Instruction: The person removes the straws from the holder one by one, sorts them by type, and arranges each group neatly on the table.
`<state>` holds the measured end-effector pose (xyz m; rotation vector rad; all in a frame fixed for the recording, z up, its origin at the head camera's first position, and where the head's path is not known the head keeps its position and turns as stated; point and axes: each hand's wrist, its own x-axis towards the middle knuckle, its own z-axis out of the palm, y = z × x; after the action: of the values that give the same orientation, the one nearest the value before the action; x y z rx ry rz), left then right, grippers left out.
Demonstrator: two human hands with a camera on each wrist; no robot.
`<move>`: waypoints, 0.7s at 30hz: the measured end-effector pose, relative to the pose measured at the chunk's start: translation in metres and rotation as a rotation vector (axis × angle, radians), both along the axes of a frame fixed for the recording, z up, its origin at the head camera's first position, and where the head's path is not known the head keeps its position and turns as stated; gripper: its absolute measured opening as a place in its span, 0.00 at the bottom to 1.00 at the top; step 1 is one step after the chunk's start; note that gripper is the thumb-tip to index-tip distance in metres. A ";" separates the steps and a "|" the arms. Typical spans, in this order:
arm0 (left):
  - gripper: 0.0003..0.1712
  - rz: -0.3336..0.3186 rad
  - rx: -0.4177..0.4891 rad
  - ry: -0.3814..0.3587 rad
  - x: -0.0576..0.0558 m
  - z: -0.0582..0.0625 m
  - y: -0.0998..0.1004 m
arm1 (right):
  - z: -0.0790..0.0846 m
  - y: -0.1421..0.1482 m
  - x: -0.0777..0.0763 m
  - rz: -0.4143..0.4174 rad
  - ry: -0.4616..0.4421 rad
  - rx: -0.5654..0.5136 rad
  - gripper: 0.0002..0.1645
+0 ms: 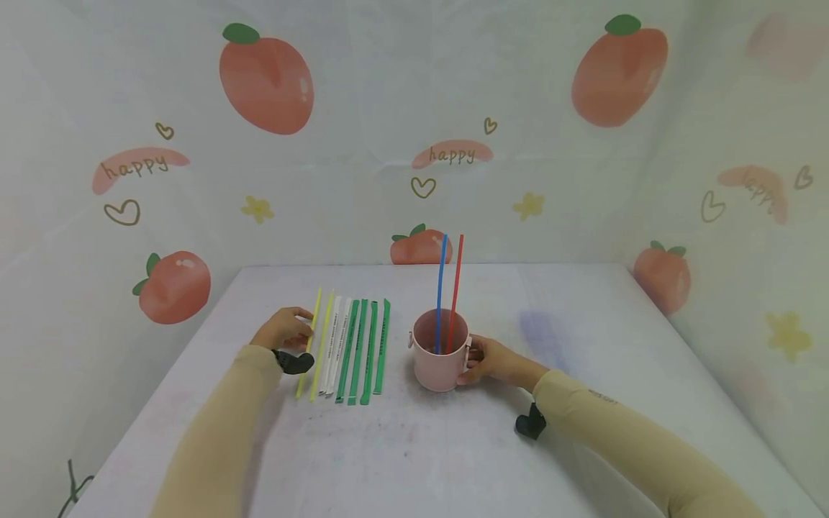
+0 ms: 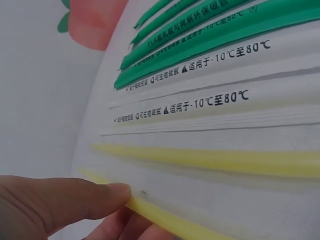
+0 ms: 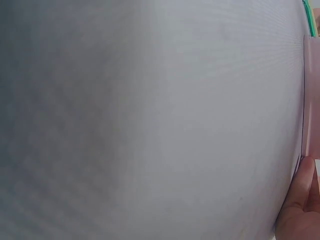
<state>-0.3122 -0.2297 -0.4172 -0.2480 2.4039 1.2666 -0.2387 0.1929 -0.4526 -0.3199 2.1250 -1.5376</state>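
My left hand [image 1: 283,329] is at the left end of a row of straws and pinches the outermost yellow straw [image 1: 316,308] between thumb and fingers. In the left wrist view the thumb lies on that straw, with curled fingertips below it. Beside it lies a second yellow straw [image 1: 326,331], then white-wrapped straws [image 1: 334,338] and several green-wrapped straws [image 1: 370,345]. A pink cup [image 1: 435,373] stands upright, holding a blue straw [image 1: 441,280] and a red straw [image 1: 458,277]. My right hand [image 1: 494,360] grips the cup at its right-side handle, thumb low against the wall.
The white table [image 1: 401,460] ends at a back wall of printed cloth [image 1: 363,180], with more cloth at both sides. Dark wrist cameras sit on both wrists. A thin dark cord [image 1: 74,489] shows at the lower left.
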 end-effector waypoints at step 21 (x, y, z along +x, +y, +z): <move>0.32 0.018 -0.036 0.021 -0.003 -0.007 0.002 | 0.002 0.000 0.001 0.008 -0.004 -0.026 0.47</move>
<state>-0.3154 -0.2277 -0.4242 -0.2689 2.4488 1.2412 -0.2376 0.1928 -0.4511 -0.3345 2.0995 -1.5614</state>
